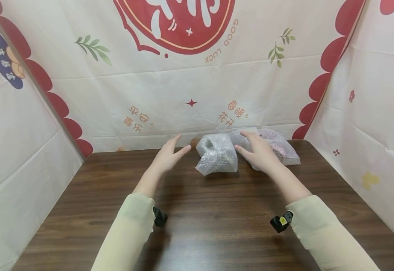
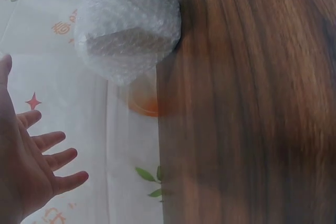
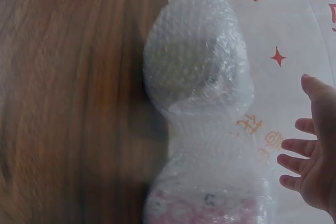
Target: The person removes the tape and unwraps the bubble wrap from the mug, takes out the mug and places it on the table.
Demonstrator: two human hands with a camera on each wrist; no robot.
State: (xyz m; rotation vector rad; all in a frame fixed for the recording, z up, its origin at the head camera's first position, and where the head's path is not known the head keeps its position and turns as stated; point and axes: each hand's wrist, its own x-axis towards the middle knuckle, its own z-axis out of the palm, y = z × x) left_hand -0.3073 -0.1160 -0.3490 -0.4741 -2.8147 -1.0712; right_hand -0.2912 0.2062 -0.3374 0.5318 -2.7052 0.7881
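Note:
My left hand (image 1: 166, 155) hovers over the back of the table, left of a bubble-wrapped bundle (image 1: 218, 155), with fingers spread and nothing held. On the bundle's other side, my right hand (image 1: 260, 153) is raised, also holding nothing. It partly covers a second stretch of bubble wrap (image 1: 241, 136) and a wrapped item with a pink print (image 1: 279, 146). In the right wrist view, the clear bundle (image 3: 197, 61) and the pink-printed one (image 3: 210, 203) lie in a row, apart from the fingers. What the first bundle contains is too blurred to tell.
The dark wood table (image 1: 214, 218) ends at a printed white cloth (image 1: 170, 90) at the back. More cloth hangs along the left and right sides. Something small and orange-brown (image 1: 194, 142) shows behind the first bundle. A black wrist camera (image 1: 159, 217) sits at the left cuff.

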